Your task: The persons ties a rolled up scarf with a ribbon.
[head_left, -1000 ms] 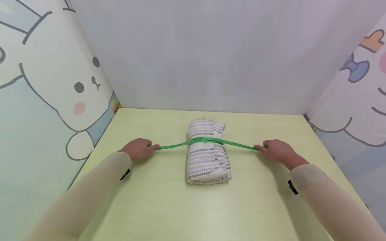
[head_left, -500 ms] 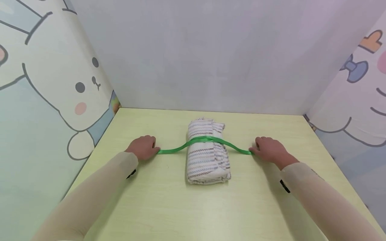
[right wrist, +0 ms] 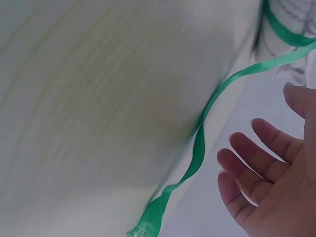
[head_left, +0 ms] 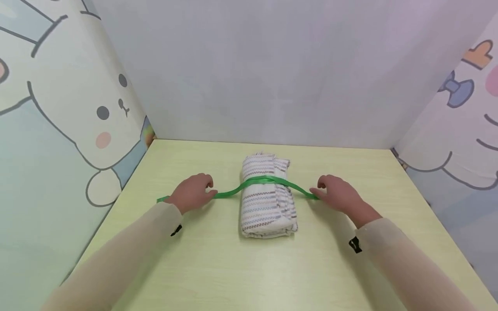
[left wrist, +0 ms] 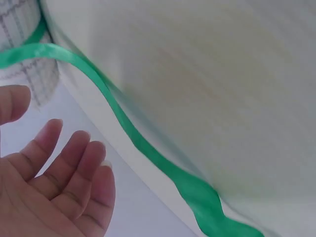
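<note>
A folded cloth (head_left: 258, 207), white with rows of coloured stripes, lies on the table with a green ribbon (head_left: 264, 179) crossed around its middle. The ribbon's two loose ends run out left and right along the tabletop. My left hand (head_left: 193, 193) hovers over the left end, thumb and fingers apart and loosely bent; in the left wrist view the ribbon (left wrist: 131, 131) passes beside the fingers, free of them. My right hand (head_left: 337, 194) is over the right end in the same way, and in the right wrist view the ribbon (right wrist: 198, 148) lies apart from the relaxed fingers.
The pale wooden table (head_left: 249, 272) meets a plain grey wall (head_left: 264, 73) at the back. Side panels with cartoon animals stand left and right, the left panel (head_left: 66, 142) close to the table's edge.
Both hands have let go of the ribbon ends and moved inward toward the cloth. The ribbon, taut earlier, now sags onto the table. The cloth has stayed in place.
</note>
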{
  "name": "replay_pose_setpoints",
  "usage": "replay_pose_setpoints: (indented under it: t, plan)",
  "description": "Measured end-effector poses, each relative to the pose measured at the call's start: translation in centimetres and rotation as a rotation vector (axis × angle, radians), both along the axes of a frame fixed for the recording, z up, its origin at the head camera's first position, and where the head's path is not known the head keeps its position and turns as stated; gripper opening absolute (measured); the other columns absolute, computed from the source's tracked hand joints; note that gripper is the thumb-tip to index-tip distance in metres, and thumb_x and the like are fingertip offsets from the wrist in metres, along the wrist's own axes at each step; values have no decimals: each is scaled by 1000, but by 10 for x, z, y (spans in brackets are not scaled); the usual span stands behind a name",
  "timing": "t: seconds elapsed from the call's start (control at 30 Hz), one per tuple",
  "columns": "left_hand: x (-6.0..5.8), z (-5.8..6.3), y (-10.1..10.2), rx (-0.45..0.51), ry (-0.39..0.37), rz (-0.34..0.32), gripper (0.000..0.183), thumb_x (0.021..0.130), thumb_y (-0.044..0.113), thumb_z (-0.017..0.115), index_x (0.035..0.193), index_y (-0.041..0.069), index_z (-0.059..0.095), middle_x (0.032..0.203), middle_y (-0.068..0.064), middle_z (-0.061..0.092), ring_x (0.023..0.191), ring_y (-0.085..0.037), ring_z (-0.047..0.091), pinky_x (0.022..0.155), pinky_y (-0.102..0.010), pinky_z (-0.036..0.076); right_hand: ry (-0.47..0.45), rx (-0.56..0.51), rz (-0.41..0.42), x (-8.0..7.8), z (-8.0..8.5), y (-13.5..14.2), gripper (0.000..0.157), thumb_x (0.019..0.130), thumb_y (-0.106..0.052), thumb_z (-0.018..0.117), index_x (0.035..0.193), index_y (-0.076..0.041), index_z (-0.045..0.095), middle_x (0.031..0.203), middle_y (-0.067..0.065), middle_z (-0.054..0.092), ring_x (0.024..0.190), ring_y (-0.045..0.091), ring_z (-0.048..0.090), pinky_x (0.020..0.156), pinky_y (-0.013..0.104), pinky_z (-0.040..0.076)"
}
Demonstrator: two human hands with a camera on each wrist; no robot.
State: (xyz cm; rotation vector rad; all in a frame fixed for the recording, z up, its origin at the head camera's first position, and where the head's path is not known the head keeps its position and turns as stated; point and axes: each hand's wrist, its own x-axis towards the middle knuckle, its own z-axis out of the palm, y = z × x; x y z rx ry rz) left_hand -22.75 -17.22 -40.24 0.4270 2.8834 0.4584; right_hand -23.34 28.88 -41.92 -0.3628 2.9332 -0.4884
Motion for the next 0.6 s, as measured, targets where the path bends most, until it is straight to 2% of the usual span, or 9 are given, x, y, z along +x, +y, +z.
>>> replay_pose_setpoints:
  t: [0.17,0.37,0.47,0.6]
  plan:
    - [10,2,14,104,-14,37,29,101,37,64,116,11,65,115,-4,63,103,-24,58,93,-44,50,-10,-178,-58,8,2,-13,38,103,-46,61,108,-8,66,106,10,66,93,28,59,81,48,49]
    - [22,1,18,360,-19,132,26,102,41,63,110,16,64,109,0,64,102,-22,58,89,-43,49,-46,-385,-129,17,-3,-25,50,103,-59,53,113,-12,63,111,8,65,101,27,59,80,43,48]
    - [29,-4,17,488,-42,179,28,103,42,61,113,17,64,110,0,65,105,-22,60,90,-43,49,-45,-474,-163,23,-7,-30,50,104,-58,53,113,-10,64,109,9,65,99,27,59,80,42,48]
    - [39,-10,20,663,-69,274,33,104,44,59,120,15,63,117,-4,64,111,-25,58,94,-45,47,-72,-690,-203,30,-10,-37,51,105,-52,54,113,-2,63,110,19,66,100,30,62,89,44,51]
